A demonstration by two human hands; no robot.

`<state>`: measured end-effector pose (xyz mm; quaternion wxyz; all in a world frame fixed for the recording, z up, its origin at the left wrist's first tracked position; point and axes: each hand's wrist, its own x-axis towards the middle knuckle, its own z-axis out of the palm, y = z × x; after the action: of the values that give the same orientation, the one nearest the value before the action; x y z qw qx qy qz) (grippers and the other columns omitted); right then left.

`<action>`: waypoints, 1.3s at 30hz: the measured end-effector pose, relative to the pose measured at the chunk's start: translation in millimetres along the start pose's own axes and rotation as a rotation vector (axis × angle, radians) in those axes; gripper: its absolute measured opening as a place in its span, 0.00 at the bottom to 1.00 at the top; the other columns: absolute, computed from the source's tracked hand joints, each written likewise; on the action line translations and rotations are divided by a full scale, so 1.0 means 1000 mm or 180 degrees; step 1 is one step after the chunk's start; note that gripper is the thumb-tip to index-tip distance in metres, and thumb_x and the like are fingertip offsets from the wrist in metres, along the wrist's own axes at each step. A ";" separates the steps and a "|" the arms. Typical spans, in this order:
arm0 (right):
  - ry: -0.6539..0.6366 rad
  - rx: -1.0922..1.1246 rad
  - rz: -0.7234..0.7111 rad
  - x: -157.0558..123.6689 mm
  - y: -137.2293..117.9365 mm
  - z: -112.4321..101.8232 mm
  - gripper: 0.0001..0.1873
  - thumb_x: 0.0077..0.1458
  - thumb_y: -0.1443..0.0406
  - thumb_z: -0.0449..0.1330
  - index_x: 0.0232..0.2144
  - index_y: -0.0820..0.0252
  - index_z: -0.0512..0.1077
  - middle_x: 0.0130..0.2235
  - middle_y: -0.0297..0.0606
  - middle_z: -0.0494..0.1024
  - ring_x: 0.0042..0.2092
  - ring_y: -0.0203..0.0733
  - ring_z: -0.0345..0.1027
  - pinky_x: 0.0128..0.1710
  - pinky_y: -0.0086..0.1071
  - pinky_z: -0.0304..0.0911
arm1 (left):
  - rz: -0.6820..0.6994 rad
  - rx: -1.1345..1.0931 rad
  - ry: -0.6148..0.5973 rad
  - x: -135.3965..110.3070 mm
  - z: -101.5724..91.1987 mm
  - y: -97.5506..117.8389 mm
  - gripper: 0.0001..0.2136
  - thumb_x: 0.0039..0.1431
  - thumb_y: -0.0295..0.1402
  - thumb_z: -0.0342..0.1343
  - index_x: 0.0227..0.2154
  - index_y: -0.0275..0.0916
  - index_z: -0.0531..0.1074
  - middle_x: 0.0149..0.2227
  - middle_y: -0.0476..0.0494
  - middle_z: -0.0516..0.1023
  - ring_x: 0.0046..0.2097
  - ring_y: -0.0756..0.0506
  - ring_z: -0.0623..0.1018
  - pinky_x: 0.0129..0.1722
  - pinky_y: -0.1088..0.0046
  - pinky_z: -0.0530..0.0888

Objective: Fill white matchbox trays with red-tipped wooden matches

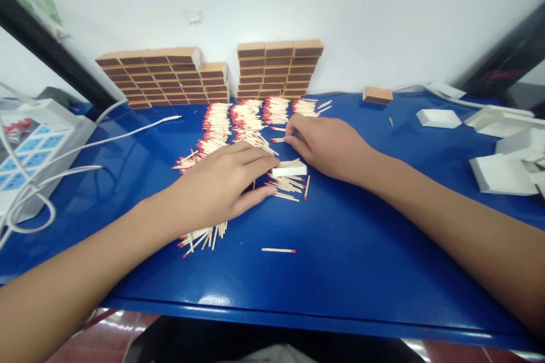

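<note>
Gathering matches (244, 122) beside white tray (290, 168), mid-tabletop (361, 261), by look of it. My left hand (221, 181): grip flat, fingertips touching tray, thumb hidden, cannot tell if pinching. My right hand (327, 147): grip curled on match rows, contents hidden. Next move likely needs even pinch, heads aligned. Count: one tray here, two box stacks (166, 76), one stray match (279, 250), piled matches uncountable.

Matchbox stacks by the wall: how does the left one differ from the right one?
The left stack is wider than the right stack. The left stack steps down at its right end; the right stack has a level top. Both are brown boxes piled on the blue table against the wall.
</note>
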<state>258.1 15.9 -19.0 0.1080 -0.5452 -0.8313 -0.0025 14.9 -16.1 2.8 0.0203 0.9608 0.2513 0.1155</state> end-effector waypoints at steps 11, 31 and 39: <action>0.0018 -0.0002 -0.0009 0.000 0.000 0.000 0.13 0.70 0.60 0.50 0.47 0.59 0.70 0.42 0.43 0.82 0.39 0.46 0.73 0.32 0.34 0.49 | -0.0025 -0.0032 -0.0019 0.000 0.000 0.000 0.20 0.73 0.42 0.51 0.59 0.36 0.72 0.58 0.36 0.78 0.58 0.38 0.77 0.60 0.54 0.74; 0.0028 -0.0076 -0.0010 0.000 0.001 0.002 0.14 0.69 0.59 0.50 0.48 0.59 0.71 0.43 0.45 0.83 0.38 0.48 0.72 0.33 0.34 0.50 | -0.0006 0.0081 -0.0064 0.000 -0.001 0.002 0.20 0.74 0.42 0.50 0.59 0.35 0.71 0.58 0.36 0.77 0.59 0.37 0.77 0.61 0.56 0.73; -0.0001 -0.0073 0.0004 0.000 0.000 0.000 0.14 0.69 0.58 0.50 0.48 0.59 0.70 0.41 0.45 0.82 0.37 0.48 0.72 0.32 0.35 0.51 | 0.0009 0.0087 -0.0065 0.000 0.001 0.002 0.20 0.73 0.42 0.50 0.60 0.35 0.71 0.58 0.37 0.77 0.58 0.38 0.77 0.62 0.55 0.73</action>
<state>258.3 15.7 -18.9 0.1017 -0.5469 -0.8309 -0.0118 16.0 -18.2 2.4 0.0095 0.9625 0.2513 0.1022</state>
